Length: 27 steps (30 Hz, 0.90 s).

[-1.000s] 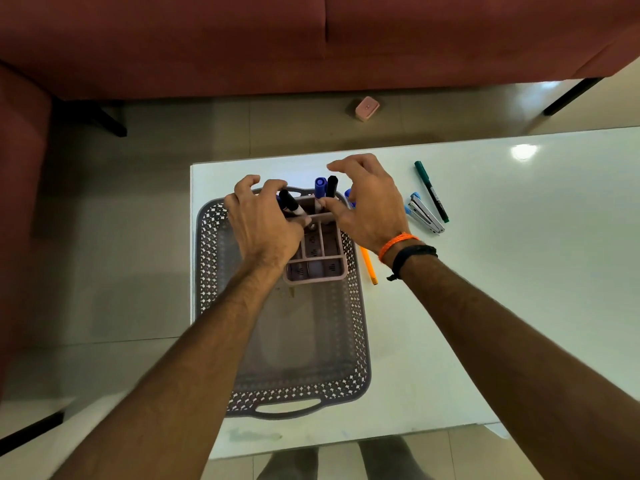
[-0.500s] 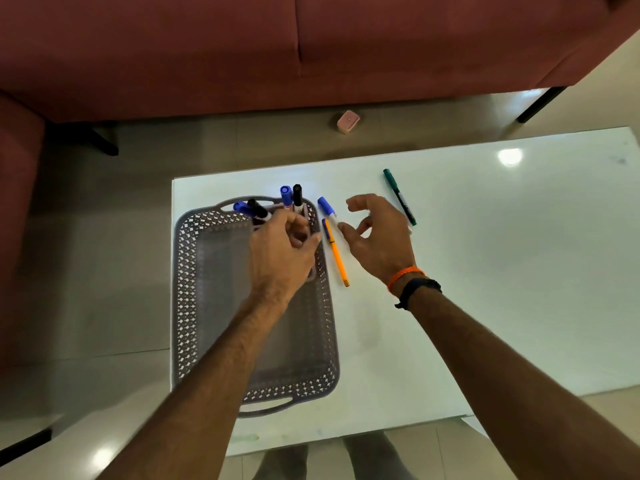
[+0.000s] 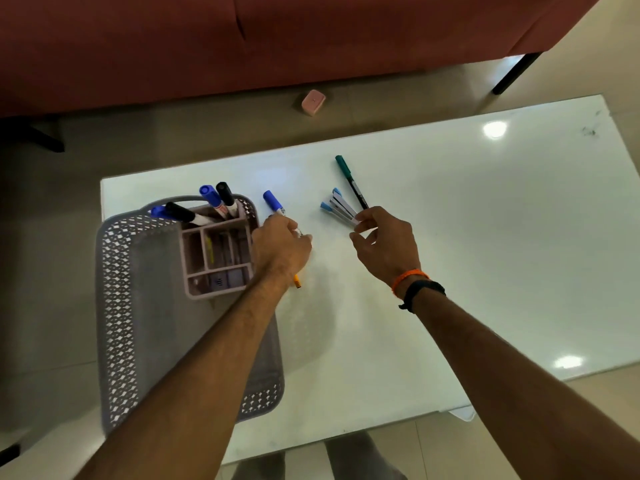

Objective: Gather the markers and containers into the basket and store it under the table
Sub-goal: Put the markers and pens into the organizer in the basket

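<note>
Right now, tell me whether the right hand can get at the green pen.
Probably yes. The right hand already pinches the light-blue-capped pens, and the green pen lies right beside them on the table, uncovered.

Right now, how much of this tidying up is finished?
Partly. Done: the pink organizer, holding four markers, sits in the grey basket. In hand: the left hand grips the blue marker beside the basket; the right hand pinches the light-blue-capped pens. Left: the green pen, the orange pen, then storing the basket.
</note>
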Available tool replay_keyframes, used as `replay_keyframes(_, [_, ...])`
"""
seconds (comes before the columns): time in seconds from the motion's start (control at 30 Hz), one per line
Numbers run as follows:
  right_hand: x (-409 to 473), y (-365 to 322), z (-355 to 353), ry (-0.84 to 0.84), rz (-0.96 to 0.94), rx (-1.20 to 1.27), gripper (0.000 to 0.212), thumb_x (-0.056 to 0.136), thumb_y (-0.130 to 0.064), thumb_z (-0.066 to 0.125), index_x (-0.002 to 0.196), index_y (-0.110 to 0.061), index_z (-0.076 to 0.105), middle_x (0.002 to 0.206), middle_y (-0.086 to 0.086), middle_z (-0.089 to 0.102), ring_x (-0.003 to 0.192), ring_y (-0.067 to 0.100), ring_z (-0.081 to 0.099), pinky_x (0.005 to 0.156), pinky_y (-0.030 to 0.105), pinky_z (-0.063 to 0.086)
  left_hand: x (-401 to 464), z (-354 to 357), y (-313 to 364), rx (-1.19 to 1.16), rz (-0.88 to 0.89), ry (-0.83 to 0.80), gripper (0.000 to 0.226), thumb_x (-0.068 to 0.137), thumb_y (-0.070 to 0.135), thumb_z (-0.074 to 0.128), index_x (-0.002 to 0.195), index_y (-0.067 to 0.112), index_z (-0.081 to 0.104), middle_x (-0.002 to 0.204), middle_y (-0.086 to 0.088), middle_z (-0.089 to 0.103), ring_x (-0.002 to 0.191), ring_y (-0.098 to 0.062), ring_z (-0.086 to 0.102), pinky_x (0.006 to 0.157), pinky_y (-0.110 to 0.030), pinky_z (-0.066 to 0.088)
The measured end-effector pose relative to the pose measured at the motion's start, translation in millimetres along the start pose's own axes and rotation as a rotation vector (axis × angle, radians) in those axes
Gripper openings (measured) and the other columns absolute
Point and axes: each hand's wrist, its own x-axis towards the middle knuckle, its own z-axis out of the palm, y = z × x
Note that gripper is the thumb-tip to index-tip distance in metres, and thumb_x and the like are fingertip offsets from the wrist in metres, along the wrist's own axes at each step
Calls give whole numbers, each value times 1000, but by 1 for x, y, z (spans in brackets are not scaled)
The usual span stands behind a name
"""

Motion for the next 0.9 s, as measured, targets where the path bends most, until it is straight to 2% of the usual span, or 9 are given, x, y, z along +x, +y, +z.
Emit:
replay_keyframes(0.1, [8, 7, -1, -25, -1, 0, 26, 83, -19, 64, 108, -21, 60, 94, -11, 68, 86, 19, 63, 81, 40, 54, 14, 14, 6, 170, -64, 90, 43, 78, 36, 72, 111, 11, 63, 113, -9, 68, 102, -24, 63, 71, -26, 41])
replay_keyframes(0.23, [18, 14, 2, -51, -15, -11, 24, 83, -19, 61, 107, -22, 61, 94, -11, 69, 84, 18, 64, 80, 38, 54, 32, 30, 13, 318, -104, 153, 62, 76, 46, 70, 117, 2, 53, 116, -17, 63, 107, -32, 60, 70, -33, 39])
replay_keyframes(0.3, [23, 14, 5, -52, -15, -5, 24, 83, -19, 60, 106, -22, 61, 93, -11, 70, 84, 18, 63, 79, 37, 54, 38, 32, 14, 355, -117, 153, 61, 76, 43, 71, 117, 2, 53, 116, -17, 62, 106, -31, 61, 71, -34, 41])
replay_keyframes(0.4, [27, 12, 10, -53, -17, -6, 23, 83, -19, 58, 105, -23, 62, 92, -11, 69, 84, 18, 63, 79, 36, 54, 41, 33, 14, 363, -98, 131, 45, 75, 28, 70, 110, 4, 56, 113, -15, 63, 105, -31, 61, 75, -35, 47])
replay_keyframes(0.53, [32, 10, 15, -23, -33, -21, 23, 82, -20, 57, 104, -23, 63, 92, -10, 69, 85, 19, 62, 78, 36, 53, 39, 28, 17, 202, -118, 84, 26, 70, 25, 65, 90, 9, 59, 95, -10, 68, 86, -26, 61, 62, -29, 41])
replay_keyframes(0.63, [41, 9, 15, 32, -32, -40, 24, 83, -20, 56, 105, -22, 63, 92, -9, 70, 84, 19, 62, 76, 36, 54, 35, 26, 23, -70, -129, -5, 10, 66, 25, 64, 72, 17, 66, 77, -5, 73, 77, -22, 70, 68, -31, 56])
replay_keyframes(0.77, [61, 6, 14, 102, -46, -111, 26, 83, -24, 58, 108, -20, 62, 96, -5, 69, 89, 20, 62, 76, 34, 52, 30, 25, 26, -228, -122, -19, 13, 67, 24, 69, 79, 19, 67, 73, -3, 73, 71, -22, 72, 74, -36, 60])
replay_keyframes(0.9, [91, 3, 17, 86, -43, -275, 33, 85, -30, 61, 113, -15, 58, 108, 5, 64, 97, 26, 60, 77, 37, 50, 29, 24, 26, -271, -110, -23, 9, 69, 22, 72, 72, 21, 63, 65, 2, 71, 62, -17, 72, 72, -35, 61])
